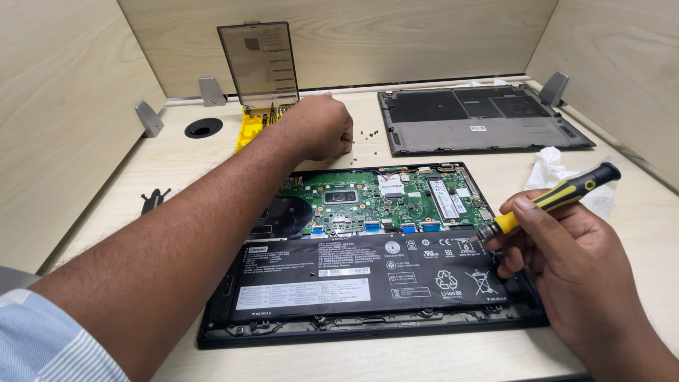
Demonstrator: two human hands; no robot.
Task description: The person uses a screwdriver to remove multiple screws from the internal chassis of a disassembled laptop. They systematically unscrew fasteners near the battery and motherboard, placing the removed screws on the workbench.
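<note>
An opened black laptop point(212, 332) lies bottom-up in front of me, showing its green circuit board point(368, 201) and a long black battery point(368, 276). My right hand point(566, 262) holds a yellow and black screwdriver point(559, 198), its tip resting at the battery's upper right corner. My left hand point(322, 127) reaches across to the far side, fingers curled down on the table beside a yellow bit case point(247, 131) with its smoky clear lid point(258, 64) standing up. Whether the left fingers pinch anything is hidden.
The removed grey bottom cover point(481, 124) lies at the back right. Several tiny loose screws point(368, 134) sit between my left hand and the cover. A crumpled white tissue point(559, 170) is at the right, a round cable hole point(204, 128) and a small black tool point(154, 200) at the left.
</note>
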